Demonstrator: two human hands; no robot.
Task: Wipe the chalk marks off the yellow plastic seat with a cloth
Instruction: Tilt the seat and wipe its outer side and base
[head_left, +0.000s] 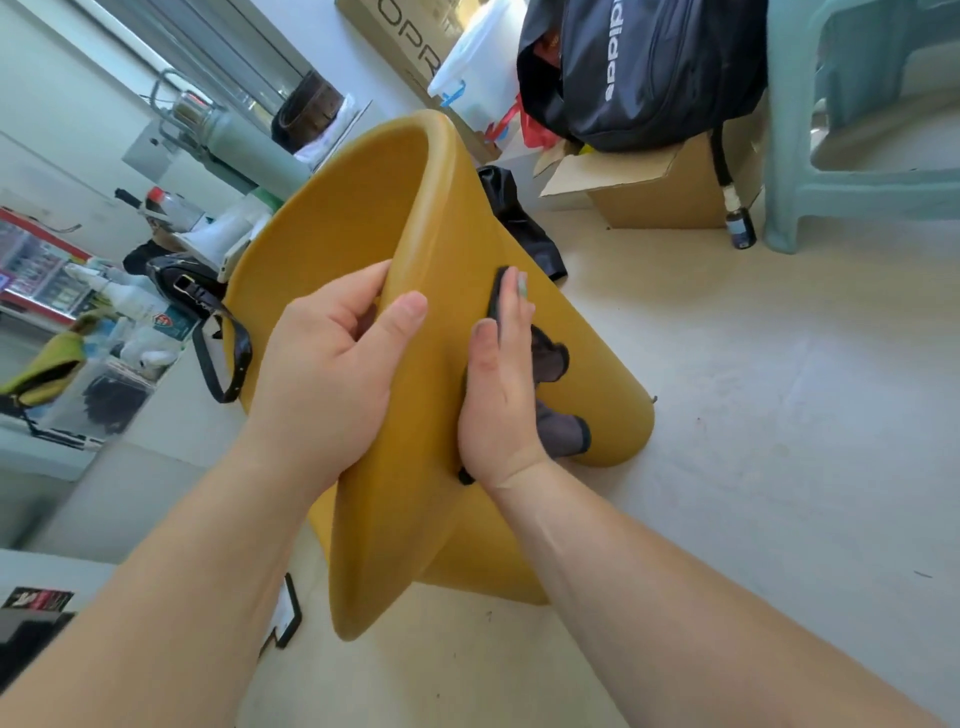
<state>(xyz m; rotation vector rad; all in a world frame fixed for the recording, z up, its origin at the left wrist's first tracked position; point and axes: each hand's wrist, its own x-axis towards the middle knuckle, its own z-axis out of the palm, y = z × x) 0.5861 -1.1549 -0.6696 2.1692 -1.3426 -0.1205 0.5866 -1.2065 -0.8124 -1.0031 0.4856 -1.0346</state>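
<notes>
So the yellow seat is tipped up on its edge on the floor, just in front of a cardboard box and a black backpack. The left hand grips its rim, thumb on the outer face and fingers curled round to the inner side, to steady it. The right hand lies flat with straight fingers, pressing a dark grey cloth against that outer face, so it's pushing rather than grabbing.

Progress-wise, I'd say this is mid-wipe. I honestly can't spot any chalk on the yellow plastic that shows, inside or out, so that much looks clean. What's under the cloth and the hand is hidden though, and so is the far side, so I can't call it finished. My guess is a few more passes and a look round the rest.
</notes>
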